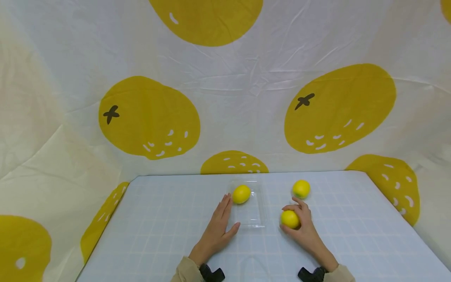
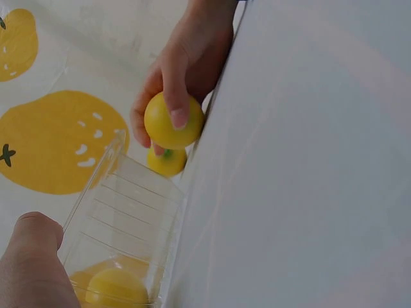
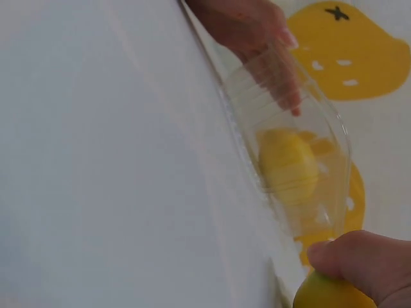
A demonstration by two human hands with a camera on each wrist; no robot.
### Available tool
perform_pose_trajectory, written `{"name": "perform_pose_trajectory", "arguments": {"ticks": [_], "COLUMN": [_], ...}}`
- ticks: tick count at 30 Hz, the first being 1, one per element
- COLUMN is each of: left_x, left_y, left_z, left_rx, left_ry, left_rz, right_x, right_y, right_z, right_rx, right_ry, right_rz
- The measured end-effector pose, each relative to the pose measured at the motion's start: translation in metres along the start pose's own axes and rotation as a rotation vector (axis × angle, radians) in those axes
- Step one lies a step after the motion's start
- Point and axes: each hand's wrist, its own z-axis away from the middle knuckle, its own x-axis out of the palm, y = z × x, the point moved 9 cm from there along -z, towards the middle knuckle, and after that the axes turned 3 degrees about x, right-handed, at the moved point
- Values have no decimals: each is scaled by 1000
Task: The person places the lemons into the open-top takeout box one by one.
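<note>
My right hand grips a yellow lemon between thumb and fingers, to the right of a clear plastic box. In the left wrist view the thumb lies across this lemon. Inside the box, toward its far end, lies another lemon, which shows through the wall in the right wrist view. A third lemon rests on the table just beyond the right fingertips. My left hand is along the box's left side, fingers straight and thumb spread near the front corner.
The table has a pale checked cloth. Behind it and at both sides hangs a white curtain printed with large yellow fruit. A black strap-on device sits at the left wrist, another at the right.
</note>
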Motion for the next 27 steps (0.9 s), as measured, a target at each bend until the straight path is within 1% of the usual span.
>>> {"name": "perform_pose_trajectory", "arguments": {"ticks": [3,9,13,18,23,27], "left_x": [0,1,1,1,1,1], "left_y": [0,-1,-2,-2,-1,-1], "left_z": [0,0,0,0,0,0], "left_rx": [1,3,-2,-7,-1,4], "left_ry": [-1,-3,-7,-11,-1,3], "left_rz": [1,1,4,5,3,2], "right_x": [1,3,1,-3,-4,-6], "right_y": [-3,-7,-10,-10,-7,-8], "right_z": [1,2,2,2,1,0], "right_rx": [-14,-34,-48,-71,-28,4], "right_ry": [-2,-1,28,67,79,87], "right_rz": [13,76,82,116,132,124]}}
